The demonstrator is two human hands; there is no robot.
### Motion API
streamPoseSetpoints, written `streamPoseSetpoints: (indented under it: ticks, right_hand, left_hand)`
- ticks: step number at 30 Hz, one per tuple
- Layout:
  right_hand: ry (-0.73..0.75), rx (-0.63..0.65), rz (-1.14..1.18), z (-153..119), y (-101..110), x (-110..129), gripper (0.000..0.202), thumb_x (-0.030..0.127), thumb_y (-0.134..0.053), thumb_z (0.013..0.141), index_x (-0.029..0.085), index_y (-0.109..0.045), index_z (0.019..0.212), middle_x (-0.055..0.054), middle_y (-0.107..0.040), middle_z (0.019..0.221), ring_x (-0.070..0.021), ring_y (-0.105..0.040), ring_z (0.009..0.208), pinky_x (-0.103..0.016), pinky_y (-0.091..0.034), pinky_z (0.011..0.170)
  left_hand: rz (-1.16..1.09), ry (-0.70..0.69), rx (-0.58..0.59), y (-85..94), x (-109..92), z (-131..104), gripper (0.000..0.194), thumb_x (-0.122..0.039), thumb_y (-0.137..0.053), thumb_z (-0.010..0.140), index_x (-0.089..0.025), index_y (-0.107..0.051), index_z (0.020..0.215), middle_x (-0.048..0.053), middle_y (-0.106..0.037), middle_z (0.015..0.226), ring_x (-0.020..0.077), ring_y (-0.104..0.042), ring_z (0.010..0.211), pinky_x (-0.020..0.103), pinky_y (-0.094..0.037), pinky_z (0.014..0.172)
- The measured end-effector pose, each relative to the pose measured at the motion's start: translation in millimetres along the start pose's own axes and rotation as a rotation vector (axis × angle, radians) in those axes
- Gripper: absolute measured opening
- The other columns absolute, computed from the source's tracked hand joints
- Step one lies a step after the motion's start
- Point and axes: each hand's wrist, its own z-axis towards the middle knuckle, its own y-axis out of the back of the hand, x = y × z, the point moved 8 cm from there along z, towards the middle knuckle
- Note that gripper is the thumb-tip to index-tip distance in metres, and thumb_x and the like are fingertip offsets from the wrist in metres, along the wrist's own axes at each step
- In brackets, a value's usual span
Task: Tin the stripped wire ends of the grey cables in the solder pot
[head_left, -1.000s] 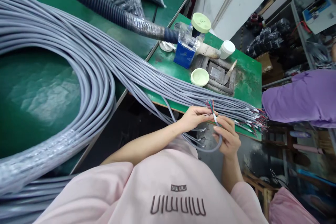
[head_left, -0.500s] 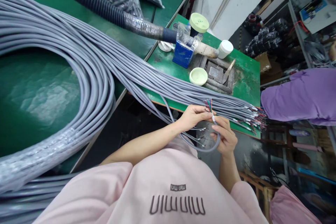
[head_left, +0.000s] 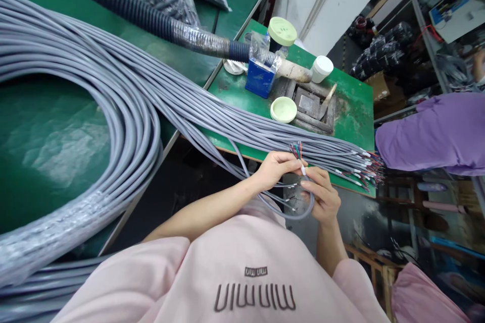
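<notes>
Between my hands a grey cable [head_left: 311, 202] bends up in a loop, its end pointing away from me. Thin coloured wires [head_left: 296, 150] fan out of that end above a white band [head_left: 303, 170]. My left hand [head_left: 278, 167] pinches the cable end near the band, thumb and fingers together. My right hand [head_left: 322, 194] is closed around the cable just below the band. Behind them a thick bundle of grey cables [head_left: 242, 123] lies across the green bench, with many stripped wire ends [head_left: 373, 166] at the right. Several loose cable ends [head_left: 291, 198] hang below my left wrist.
A large cable coil [head_left: 132, 126] fills the left. On the bench stand a blue box [head_left: 260, 78], a pale green lid [head_left: 283, 109], a white tub [head_left: 322, 68] and a soldering pot [head_left: 308, 103]. A black hose [head_left: 125, 2] runs above. A person in purple [head_left: 435, 133] is at the right.
The view has shifted slightly, so the bench items sit a little further left. Both hands keep their hold on the cable, with hardly any movement.
</notes>
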Motion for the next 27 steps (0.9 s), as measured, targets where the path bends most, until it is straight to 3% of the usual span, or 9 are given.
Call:
streamPoseSetpoints:
  ticks: [12, 17, 20, 23, 27]
  right_hand:
    - [0.054, 0.054, -0.031, 5.1, -3.1, 9.9, 0.053, 0.019, -0.066, 0.081, 0.045, -0.058, 0.127, 0.000, -0.069, 0.121, -0.0267, -0.064, 0.105, -0.054, -0.056, 0.085]
    - [0.068, 0.075, -0.041, 6.3, -6.3, 11.9, 0.053, 0.019, -0.066, 0.081, 0.043, -0.058, 0.128, -0.001, -0.068, 0.122, -0.0265, -0.063, 0.105, -0.054, -0.054, 0.087]
    - [0.075, 0.108, -0.039, 5.4, -10.4, 16.8, 0.053, 0.015, -0.065, 0.081, 0.040, -0.058, 0.127, -0.003, -0.066, 0.125, -0.0258, -0.062, 0.107, -0.052, -0.053, 0.089]
    - [0.067, 0.173, -0.094, -4.2, -5.0, 25.9, 0.049, 0.013, -0.066, 0.079, 0.034, -0.062, 0.122, -0.006, -0.063, 0.128, -0.0258, -0.059, 0.112, -0.050, -0.051, 0.093]
    - [-0.119, 0.330, -0.375, -41.2, 24.7, 21.1, 0.034, 0.014, -0.065, 0.079, 0.025, -0.067, 0.111, -0.011, -0.059, 0.127, -0.0284, -0.057, 0.114, -0.050, -0.048, 0.094]
  left_hand:
    - [-0.235, 0.120, 0.038, -8.9, 6.2, -3.1, 0.029, -0.038, -0.082, 0.063, -0.011, -0.072, 0.064, 0.005, -0.066, 0.060, 0.0118, -0.058, 0.057, 0.026, -0.045, 0.063]
    - [-0.270, 0.150, 0.037, -8.3, 8.4, -2.9, 0.028, -0.036, -0.080, 0.063, -0.010, -0.073, 0.068, 0.004, -0.065, 0.058, 0.0109, -0.057, 0.055, 0.024, -0.044, 0.061]
    - [-0.262, 0.134, 0.045, -7.4, 8.3, -1.5, 0.027, -0.035, -0.078, 0.062, -0.010, -0.069, 0.059, 0.003, -0.063, 0.055, 0.0098, -0.055, 0.052, 0.023, -0.042, 0.057]
    - [-0.102, 0.163, 0.080, -10.8, 15.3, -2.5, 0.034, -0.041, -0.074, 0.068, -0.011, -0.064, 0.054, 0.002, -0.060, 0.052, 0.0091, -0.052, 0.048, 0.023, -0.041, 0.055]
    - [0.410, 0.162, 0.325, -32.3, 25.5, -12.0, 0.039, -0.048, -0.060, 0.084, -0.011, -0.072, 0.079, 0.007, -0.069, 0.069, 0.0141, -0.061, 0.065, 0.026, -0.046, 0.066]
